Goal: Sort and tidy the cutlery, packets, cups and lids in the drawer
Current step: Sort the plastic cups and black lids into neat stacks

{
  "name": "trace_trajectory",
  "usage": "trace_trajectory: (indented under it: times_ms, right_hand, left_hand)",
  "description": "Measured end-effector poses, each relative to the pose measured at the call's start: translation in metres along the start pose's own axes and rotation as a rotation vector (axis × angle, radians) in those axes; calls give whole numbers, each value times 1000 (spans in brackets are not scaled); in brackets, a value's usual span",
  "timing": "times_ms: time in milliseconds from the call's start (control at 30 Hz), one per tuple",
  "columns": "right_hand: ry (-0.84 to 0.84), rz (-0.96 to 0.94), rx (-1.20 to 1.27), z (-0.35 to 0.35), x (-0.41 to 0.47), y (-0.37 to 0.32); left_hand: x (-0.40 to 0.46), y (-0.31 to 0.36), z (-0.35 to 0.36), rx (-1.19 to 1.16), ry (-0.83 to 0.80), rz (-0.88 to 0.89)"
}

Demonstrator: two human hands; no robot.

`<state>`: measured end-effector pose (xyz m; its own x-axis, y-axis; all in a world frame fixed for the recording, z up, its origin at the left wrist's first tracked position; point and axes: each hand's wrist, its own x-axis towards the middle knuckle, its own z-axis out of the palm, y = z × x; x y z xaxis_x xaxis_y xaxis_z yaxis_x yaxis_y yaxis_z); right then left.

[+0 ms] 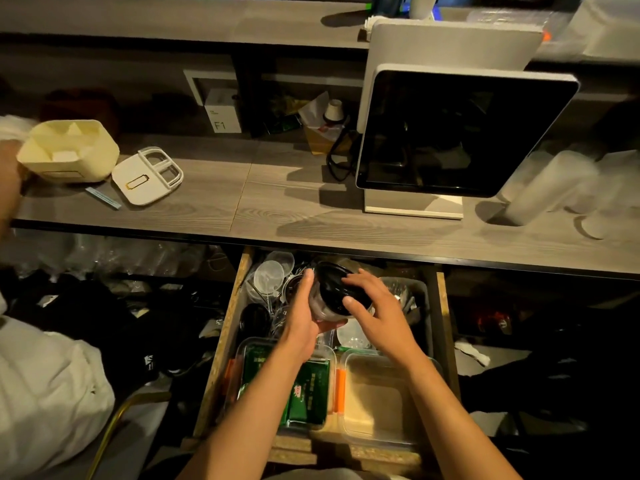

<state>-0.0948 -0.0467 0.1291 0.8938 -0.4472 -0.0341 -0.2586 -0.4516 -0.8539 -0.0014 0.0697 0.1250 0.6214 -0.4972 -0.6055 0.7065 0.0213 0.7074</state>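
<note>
you are over the open drawer (221, 344), at six o'clock below the counter edge, and the step in hand looks like gathering lids: your left hand (304, 320) curls round the side and underside of a clear cup (320, 306) held tilted above the clutter, while your right hand (377, 306) rests its fingertips on the black lid (337, 289) that sits on the cup's mouth, fingers bent over it as if pressing or seating it. whether the lid is snapped home i cannot tell. at ten o'clock from the cup lie loose clear lids (270, 275), and at eight o'clock a stack of black lids (254, 320). nearer you, at six o'clock, a clear tub holds the green packets (298, 386), and just to its right stands a second clear tub (377, 396) with something pale in the bottom. the next move, as i judge it, calls for a steady hold underneath and even pressure round the rim, then a free spot chosen for the cup among the jumble at twelve o'clock, where the loose lids may slide.
</note>
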Motion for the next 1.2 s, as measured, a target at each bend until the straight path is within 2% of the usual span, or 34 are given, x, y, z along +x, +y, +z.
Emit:
trace_trajectory:
  times_ms: [133,233,300,367,467,633,833,1033,1200]
  right_hand:
    - [62,35,158,0,0,4]
    - [196,116,159,5,0,-2]
    - [235,172,292,8,-1,-10]
    - [210,227,526,8,-1,-16]
    - [194,354,665,5,4,-20]
    - [192,461,651,1,8,-30]
    - [-41,544,835,-6,-2,-24]
    - [-3,599,1115,-18,-9,-4]
    - [23,605,1071,-32,-13,12]
  left_hand:
    - [-2,0,6,46,-19,56]
    - [-2,-3,8,42,-42,99]
    - [-3,-4,10,63,-45,134]
    - [-4,-4,9,82,-32,172]
    - [-5,-4,2,116,-10,225]
    - [-10,-5,-5,190,16,298]
    - [-16,-3,-9,185,24,287]
    - [-11,-8,-6,191,86,205]
    - [-5,-19,2,305,70,165]
